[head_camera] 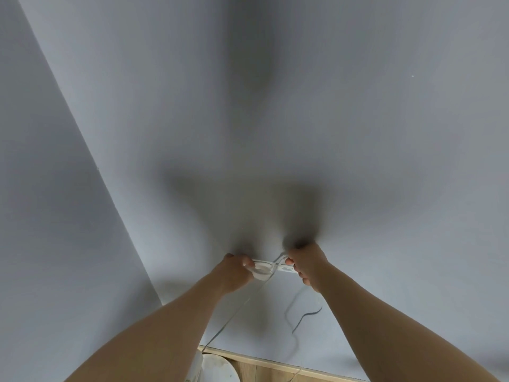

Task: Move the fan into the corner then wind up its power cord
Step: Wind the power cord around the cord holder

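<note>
Cord [264, 267] is held at lower centre of the frame, close before a matte grey-blue wall [330, 106]: white, thin, looped into a small flat coil. One end is gripped by the left hand [237, 271], the other pinched by the right hand [304, 264]. A slack tail is seen dropping toward the fan [217, 365], a white rounded shape at the bottom edge beside pale wood [275, 368]. Judged light, limp, slightly springy; best held across the loops.

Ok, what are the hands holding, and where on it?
Both hold the thin white power cord, wound into a flat bundle: left hand grips its left end, right hand its right end.
</note>
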A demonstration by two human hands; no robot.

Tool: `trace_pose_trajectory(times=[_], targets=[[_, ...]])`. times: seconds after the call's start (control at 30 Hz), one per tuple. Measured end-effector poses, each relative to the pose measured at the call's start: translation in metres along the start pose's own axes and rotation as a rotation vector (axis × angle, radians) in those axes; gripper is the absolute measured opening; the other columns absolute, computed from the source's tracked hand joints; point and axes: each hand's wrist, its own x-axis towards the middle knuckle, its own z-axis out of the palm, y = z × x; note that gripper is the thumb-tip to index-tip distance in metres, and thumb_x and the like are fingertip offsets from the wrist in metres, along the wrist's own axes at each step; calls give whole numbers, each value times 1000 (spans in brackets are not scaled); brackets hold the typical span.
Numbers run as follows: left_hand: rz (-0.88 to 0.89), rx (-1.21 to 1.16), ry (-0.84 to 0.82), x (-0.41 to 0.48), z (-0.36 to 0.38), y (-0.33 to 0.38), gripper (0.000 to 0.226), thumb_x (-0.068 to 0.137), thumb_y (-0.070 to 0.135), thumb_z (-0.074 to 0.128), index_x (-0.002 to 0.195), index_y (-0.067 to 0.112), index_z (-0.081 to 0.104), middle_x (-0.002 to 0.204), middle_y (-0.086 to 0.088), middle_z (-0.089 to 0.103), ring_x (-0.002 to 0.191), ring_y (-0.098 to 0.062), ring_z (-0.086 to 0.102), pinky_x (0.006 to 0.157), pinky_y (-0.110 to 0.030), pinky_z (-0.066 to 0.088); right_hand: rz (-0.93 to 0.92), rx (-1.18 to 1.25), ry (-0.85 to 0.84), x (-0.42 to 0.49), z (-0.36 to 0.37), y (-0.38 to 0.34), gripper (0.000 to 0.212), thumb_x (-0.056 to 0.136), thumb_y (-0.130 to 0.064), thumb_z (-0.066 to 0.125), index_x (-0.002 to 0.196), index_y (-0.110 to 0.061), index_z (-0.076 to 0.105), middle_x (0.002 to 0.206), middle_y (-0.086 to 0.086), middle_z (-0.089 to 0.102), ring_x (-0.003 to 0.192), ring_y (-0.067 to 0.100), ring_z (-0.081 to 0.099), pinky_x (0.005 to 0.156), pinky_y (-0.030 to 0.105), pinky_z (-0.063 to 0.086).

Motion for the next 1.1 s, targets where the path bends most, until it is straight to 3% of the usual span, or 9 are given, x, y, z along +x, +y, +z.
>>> trace_pose_trajectory(times=[0.1, 0.17, 0.27, 0.33, 0.5, 0.6, 0.7, 0.93, 1.1], targets=[[6, 11, -8, -3, 2, 1, 35, 90, 23, 51, 125, 22, 57, 135, -10, 44, 120, -30, 53, 107, -34, 42, -13, -61, 45, 6, 1, 7, 14, 87, -20, 51, 87, -9, 59, 52, -2, 39, 42, 13, 29, 38, 19, 22], [12, 24, -21, -4, 4, 0, 36, 90, 21, 50, 125, 21, 58, 137, -10, 46, 122, -29, 53, 108, -36, 41, 23, -88, 16, 10, 2, 10, 15, 87, -12, 50, 96, -7, 60, 53, 0, 36, 41, 13, 27, 38, 19, 21], [16, 37, -55, -5, 7, 0, 40, 91, 19, 48, 130, 21, 55, 142, -7, 39, 129, -26, 46, 110, -32, 37, 150, -81, -55, 11, 2, 9, 16, 91, -9, 42, 79, -7, 53, 47, 1, 33, 35, 12, 24, 36, 17, 18], [21, 45, -66, -5, 8, -1, 44, 91, 18, 49, 135, 20, 50, 145, -7, 34, 132, -25, 42, 109, -29, 35, 208, -35, -46, 12, 5, 9, 25, 93, -11, 35, 72, -10, 47, 49, 3, 45, 36, 12, 32, 40, 16, 22], [45, 34, -86, -5, 15, -3, 52, 90, 17, 54, 141, 17, 43, 151, -3, 23, 140, -22, 33, 111, -30, 31, 229, 85, -32, 17, 12, 18, 34, 99, -13, 30, 108, -2, 60, 84, 10, 66, 70, 20, 63, 58, 23, 40], [67, 20, -94, -4, 17, -3, 53, 90, 17, 55, 142, 16, 41, 153, -2, 17, 142, -20, 28, 113, -29, 27, 186, 162, -56, 14, 13, 19, 34, 99, -8, 32, 118, 2, 59, 114, 17, 68, 98, 29, 67, 66, 29, 44], [69, 18, -97, -5, 16, -2, 54, 91, 17, 55, 142, 17, 40, 153, -2, 17, 142, -20, 27, 114, -30, 27, 148, 202, -74, 9, 11, 20, 28, 99, -10, 31, 103, -4, 58, 102, 12, 69, 87, 26, 66, 81, 32, 43], [56, -40, -15, -5, 12, -6, 45, 90, 10, 52, 134, 14, 46, 142, -8, 24, 126, -26, 46, 108, -29, 38, 111, 265, -179, 0, 8, 10, 17, 95, -6, 44, 88, -3, 59, 67, 6, 58, 59, 16, 56, 57, 24, 48], [39, -56, 175, -12, -5, -8, 31, 93, 12, 45, 123, 15, 51, 129, -11, 34, 109, -33, 56, 99, -33, 46, 170, 282, -168, 2, 14, -2, 9, 86, -1, 56, 77, -2, 54, 63, 6, 38, 55, 13, 37, 65, 28, 49]])
